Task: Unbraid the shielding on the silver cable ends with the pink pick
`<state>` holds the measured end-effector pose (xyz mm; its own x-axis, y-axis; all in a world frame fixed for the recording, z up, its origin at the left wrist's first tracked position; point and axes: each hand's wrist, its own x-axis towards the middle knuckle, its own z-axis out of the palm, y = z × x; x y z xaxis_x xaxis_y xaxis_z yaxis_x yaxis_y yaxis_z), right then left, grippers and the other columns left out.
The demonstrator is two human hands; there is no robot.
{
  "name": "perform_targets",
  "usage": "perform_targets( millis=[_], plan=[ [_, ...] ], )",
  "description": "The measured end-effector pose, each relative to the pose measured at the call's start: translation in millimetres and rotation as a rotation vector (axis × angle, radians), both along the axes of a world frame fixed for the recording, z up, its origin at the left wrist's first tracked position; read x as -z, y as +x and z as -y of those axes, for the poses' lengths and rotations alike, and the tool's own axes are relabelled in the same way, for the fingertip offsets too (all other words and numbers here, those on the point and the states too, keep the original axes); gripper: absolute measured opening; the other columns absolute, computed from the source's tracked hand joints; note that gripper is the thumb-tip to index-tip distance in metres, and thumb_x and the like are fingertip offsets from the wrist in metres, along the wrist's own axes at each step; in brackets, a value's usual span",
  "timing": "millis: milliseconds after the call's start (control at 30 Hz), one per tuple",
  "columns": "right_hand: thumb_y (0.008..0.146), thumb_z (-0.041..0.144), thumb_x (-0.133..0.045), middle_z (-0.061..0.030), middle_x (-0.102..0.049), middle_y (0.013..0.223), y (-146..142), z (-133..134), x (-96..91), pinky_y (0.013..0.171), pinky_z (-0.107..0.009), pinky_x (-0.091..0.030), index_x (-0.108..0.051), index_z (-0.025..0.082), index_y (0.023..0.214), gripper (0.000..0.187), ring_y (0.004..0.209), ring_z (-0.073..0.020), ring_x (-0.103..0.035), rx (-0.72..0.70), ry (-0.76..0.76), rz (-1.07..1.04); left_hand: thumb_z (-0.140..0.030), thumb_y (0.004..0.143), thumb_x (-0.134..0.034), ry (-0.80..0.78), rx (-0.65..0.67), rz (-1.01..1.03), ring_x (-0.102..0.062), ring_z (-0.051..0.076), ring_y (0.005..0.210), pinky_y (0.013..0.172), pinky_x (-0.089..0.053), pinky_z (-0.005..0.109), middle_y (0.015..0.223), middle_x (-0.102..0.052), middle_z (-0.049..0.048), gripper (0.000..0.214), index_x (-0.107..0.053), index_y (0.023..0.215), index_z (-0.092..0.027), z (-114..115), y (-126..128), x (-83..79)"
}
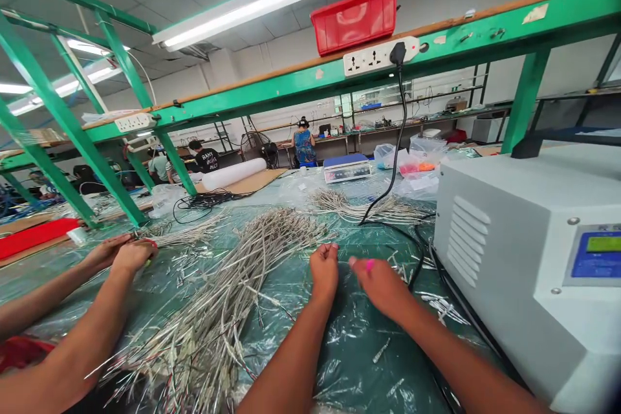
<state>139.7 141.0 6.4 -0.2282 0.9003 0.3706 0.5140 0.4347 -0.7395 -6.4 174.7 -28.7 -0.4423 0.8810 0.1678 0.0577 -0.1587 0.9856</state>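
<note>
Cables (pixel 228 291) lie heaped on the tabletop (pixel 359 343), with the left hand (pixel 324 270) just to their right, fingertips together, the right hand (pixel 381 281) farther right, its blurred grip indeterminable, a machine (pixel 490 233) rightmost, and a co-worker's hands (pixel 133 255) to their left.

i cannot tell whether my left hand (pixel 324 272) holds anything. my right hand (pixel 382 283) is blurred, its pink spot (pixel 370 265) unclear. the right edge crops the grey machine (pixel 495 226).
</note>
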Motion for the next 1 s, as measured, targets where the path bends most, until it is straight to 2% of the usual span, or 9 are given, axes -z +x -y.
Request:
perform_targets(
  millis=[67,167,300,367,500,600,667,867,1000],
  plan=[
    [0.096,0.055,-0.035,-0.0013,-0.051,0.049,-1.0,0.5,-0.2,0.053,-0.026,-0.032,-0.046,0.021,0.052,0.057,0.049,-0.0146,-0.046,-0.018,-0.005,0.033,-0.038,0.091,-0.061,0.000,0.029,-0.014,-0.049,0.010,0.053,0.053,-0.044,0.024,0.065,-0.053,-0.0037,0.029,-0.058,0.076,-0.013,2.8,3.9,-1.2],
    [0.099,0.050,-0.027,-0.0025,-0.057,0.057,-2.4,0.3,-2.4,0.059,-0.026,-0.034,-0.048,0.020,0.058,0.055,0.056,-0.0151,-0.051,0.008,0.016,0.050,-0.040,0.091,-0.060,0.006,0.050,-0.021,-0.050,0.010,0.054,0.053,-0.044,0.024,0.067,-0.055,-0.0030,0.030,-0.058,0.076,-0.014,6.2,6.4,-3.6],
    [0.097,0.052,-0.032,-0.0026,-0.053,0.051,-3.7,1.3,-3.8,0.055,-0.026,-0.032,-0.044,0.021,0.054,0.055,0.052,-0.0150,-0.047,0.005,0.004,0.101,-0.039,0.091,-0.060,0.022,0.044,-0.035,-0.047,0.009,0.051,0.052,-0.042,0.024,0.062,-0.051,-0.0048,0.031,-0.056,0.072,-0.014,8.3,6.4,-4.3],
    [0.099,0.051,-0.024,-0.0036,-0.057,0.057,-4.6,1.8,-2.6,0.057,-0.026,-0.033,-0.047,0.020,0.058,0.056,0.057,-0.0153,-0.050,0.000,0.017,0.097,-0.037,0.092,-0.059,0.028,0.033,-0.050,-0.046,0.009,0.050,0.052,-0.042,0.024,0.059,-0.048,-0.0056,0.032,-0.055,0.070,-0.014,7.8,6.4,-3.4],
    [0.095,0.058,-0.030,-0.0019,-0.050,0.049,-6.1,-0.7,1.9,0.052,-0.026,-0.029,-0.043,0.021,0.054,0.057,0.049,-0.0147,-0.044,-0.018,-0.004,0.117,-0.037,0.092,-0.060,0.030,0.018,-0.084,-0.047,0.009,0.051,0.053,-0.042,0.024,0.059,-0.047,-0.0057,0.033,-0.053,0.068,-0.014,5.8,7.2,-1.0],
    [0.097,0.056,-0.022,-0.0032,-0.052,0.053,-5.8,-4.4,4.1,0.055,-0.027,-0.031,-0.045,0.021,0.057,0.058,0.053,-0.0165,-0.047,0.005,0.003,0.108,-0.037,0.092,-0.059,0.029,0.005,-0.096,-0.047,0.010,0.051,0.053,-0.043,0.024,0.059,-0.048,-0.0055,0.033,-0.055,0.069,-0.014,6.3,8.1,-0.5],
    [0.096,0.059,-0.023,-0.0030,-0.049,0.049,-5.4,-6.2,4.7,0.052,-0.028,-0.030,-0.042,0.022,0.053,0.059,0.050,-0.0166,-0.045,0.000,-0.007,0.124,-0.037,0.092,-0.059,0.029,-0.004,-0.097,-0.047,0.010,0.052,0.054,-0.043,0.025,0.059,-0.048,-0.0054,0.032,-0.055,0.069,-0.014,7.6,8.5,-0.9],
    [0.097,0.056,-0.021,-0.0038,-0.051,0.051,-5.7,-6.8,5.7,0.053,-0.028,-0.031,-0.044,0.022,0.054,0.060,0.051,-0.0164,-0.044,0.008,-0.005,0.172,-0.040,0.092,-0.058,0.022,-0.032,-0.068,-0.052,0.011,0.056,0.056,-0.046,0.026,0.066,-0.054,-0.0032,0.031,-0.058,0.075,-0.014,9.9,8.2,-2.3],
    [0.099,0.051,-0.019,-0.0059,-0.056,0.058,-5.0,-10.8,10.5,0.055,-0.028,-0.032,-0.050,0.020,0.059,0.059,0.055,-0.0172,-0.049,0.022,-0.041,0.226,-0.041,0.092,-0.058,0.022,-0.025,-0.054,-0.053,0.011,0.057,0.057,-0.047,0.026,0.068,-0.055,-0.0025,0.031,-0.059,0.077,-0.014,9.6,8.4,-2.8]
  ],
)
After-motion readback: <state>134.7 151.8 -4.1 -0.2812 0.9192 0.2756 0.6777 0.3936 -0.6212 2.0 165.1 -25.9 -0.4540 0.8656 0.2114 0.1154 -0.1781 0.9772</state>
